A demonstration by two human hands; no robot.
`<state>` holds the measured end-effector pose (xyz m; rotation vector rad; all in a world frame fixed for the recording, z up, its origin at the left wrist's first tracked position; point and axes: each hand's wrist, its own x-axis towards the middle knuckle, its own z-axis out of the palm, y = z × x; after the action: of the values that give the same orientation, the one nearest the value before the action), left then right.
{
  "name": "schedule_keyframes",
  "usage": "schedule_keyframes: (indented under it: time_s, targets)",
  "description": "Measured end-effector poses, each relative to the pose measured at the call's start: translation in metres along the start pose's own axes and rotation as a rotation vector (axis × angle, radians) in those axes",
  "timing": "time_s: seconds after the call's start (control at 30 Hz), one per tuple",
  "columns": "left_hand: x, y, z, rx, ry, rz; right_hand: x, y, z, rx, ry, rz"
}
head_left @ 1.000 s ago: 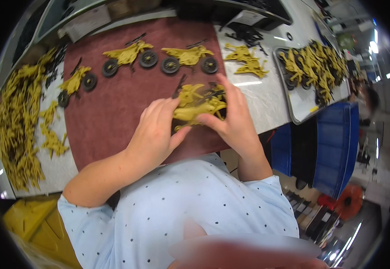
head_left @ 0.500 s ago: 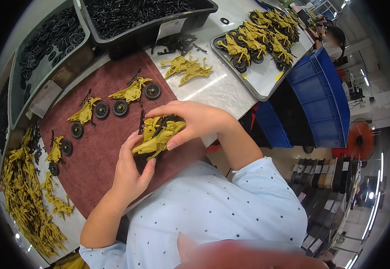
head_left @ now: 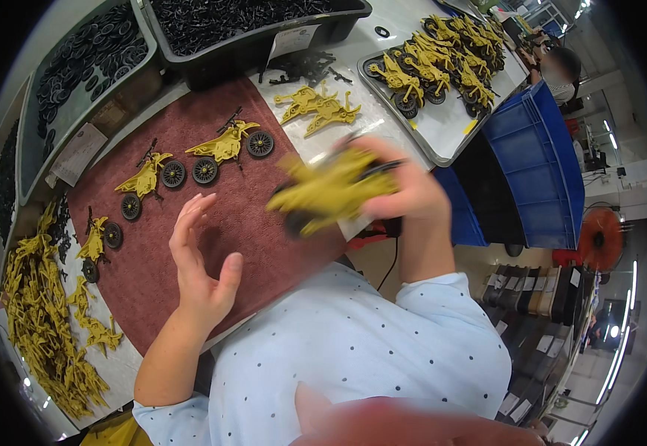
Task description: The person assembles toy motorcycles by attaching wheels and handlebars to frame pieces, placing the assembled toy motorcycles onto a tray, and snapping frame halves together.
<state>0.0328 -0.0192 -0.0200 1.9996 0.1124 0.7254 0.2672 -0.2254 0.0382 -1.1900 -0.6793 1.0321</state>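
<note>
Hands (head_left: 203,275) (head_left: 416,195): 2 | right-held yellow pieces (head_left: 327,186): blurred, count unclear | mat (head_left: 137,297): 3 motorbikes (head_left: 227,145)

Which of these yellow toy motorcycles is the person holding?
The toy motorcycle in the grip of the right hand; the others lie on the red cloth or in the tray.

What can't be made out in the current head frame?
All head view:
- Held yellow toy motorcycle assembly: motion blur; can't tell whether it's one or several.
- Some fingers of the right hand: hidden by that assembly, so the exact grip is unclear.
- Black bin of small parts: far side cut off by the top edge.
- Lower toy motorcycles on the metal tray: covered by upper ones; no count.
</note>
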Motion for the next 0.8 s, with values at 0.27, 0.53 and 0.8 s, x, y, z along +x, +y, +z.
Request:
schedule_keyframes:
  time_s: [0.27, 0.53, 0.8]
  targets:
    - [0.005, 0.005, 0.004, 0.072, -0.077, -0.086, -0.042, -0.067, -0.161, -0.243, 1.084, -0.507]
    - [0.008, 0.006, 0.001, 0.122, -0.074, -0.122, -0.023, -0.051, -0.282, -0.696, 1.288, -0.091]
    - [0.012, 0.006, 0.003, 0.148, -0.101, -0.110, -0.029, -0.043, -0.290, -0.697, 1.228, -0.099]
